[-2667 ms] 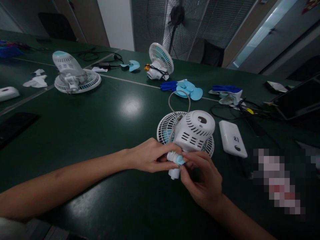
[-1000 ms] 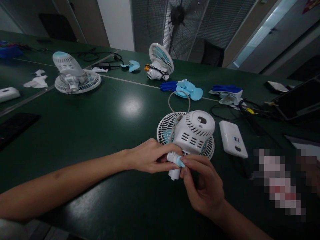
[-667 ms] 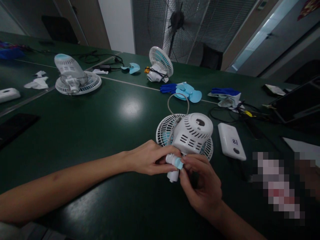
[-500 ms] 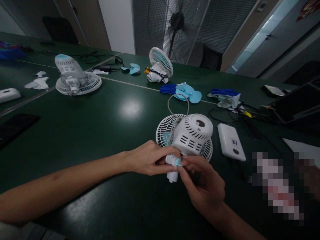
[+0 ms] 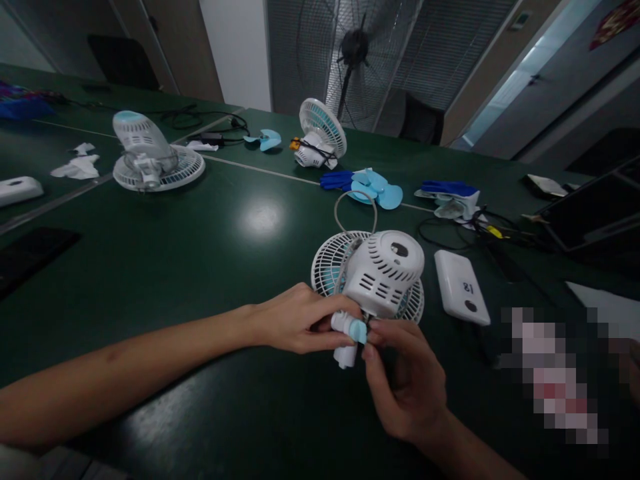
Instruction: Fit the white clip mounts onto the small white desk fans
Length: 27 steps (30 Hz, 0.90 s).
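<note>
Fan (image 5: 383, 273) lies unmoved on the bench (image 5: 200, 253); our left grip (image 5: 295, 320) stays clamped on its white stem (image 5: 346, 357), and our right grip (image 5: 405, 380) has re-pinched the blue knob (image 5: 358, 330).

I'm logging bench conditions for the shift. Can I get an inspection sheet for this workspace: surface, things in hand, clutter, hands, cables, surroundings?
Surface: dark green table, glossy, with a patch of light glare.
Job's things: small white fan lying grille-down; light-blue knob on its white stem.
Clutter: second fan, third fan, blue blades, blue glove, white power bank, tissues.
Hands: left hand grips the white stem; right hand pinches the light-blue knob.
Cables: black cable at the far side; thin black lead by the white power bank.
Surroundings: floor fan in front of blinds.
</note>
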### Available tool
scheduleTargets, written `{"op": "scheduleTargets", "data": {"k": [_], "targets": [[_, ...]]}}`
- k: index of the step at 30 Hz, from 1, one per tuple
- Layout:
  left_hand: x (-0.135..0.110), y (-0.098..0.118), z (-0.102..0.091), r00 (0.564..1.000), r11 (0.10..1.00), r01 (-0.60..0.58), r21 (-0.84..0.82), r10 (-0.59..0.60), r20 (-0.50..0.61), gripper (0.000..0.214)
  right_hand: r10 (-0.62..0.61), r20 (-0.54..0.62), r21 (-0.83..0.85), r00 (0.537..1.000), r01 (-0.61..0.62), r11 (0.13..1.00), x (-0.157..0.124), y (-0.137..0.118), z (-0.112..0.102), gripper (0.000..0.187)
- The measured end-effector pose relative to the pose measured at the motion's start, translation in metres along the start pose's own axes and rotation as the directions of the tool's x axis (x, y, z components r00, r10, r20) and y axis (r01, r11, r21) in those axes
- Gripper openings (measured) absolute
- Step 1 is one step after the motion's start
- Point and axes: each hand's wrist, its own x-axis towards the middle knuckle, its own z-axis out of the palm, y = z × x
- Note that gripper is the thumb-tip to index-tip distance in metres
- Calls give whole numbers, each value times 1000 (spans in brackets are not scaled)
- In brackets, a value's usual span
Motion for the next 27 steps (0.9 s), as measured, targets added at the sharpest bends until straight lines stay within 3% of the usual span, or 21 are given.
{"op": "scheduleTargets", "data": {"k": [6,19,27], "targets": [[-1,0,0,1000,1000,-7,8,7,-4,32,-53,34,-35,998,54,998,1,5,0,55],[-1,0,1,1000,999,-6,37,7,-19,35,51,24,-16,998,-50,999,7,2,2,45],[-1,0,1,1000,999,2,47,-1,-17,37,39,14,-152,999,-37,988,9,1,3,30]]}}
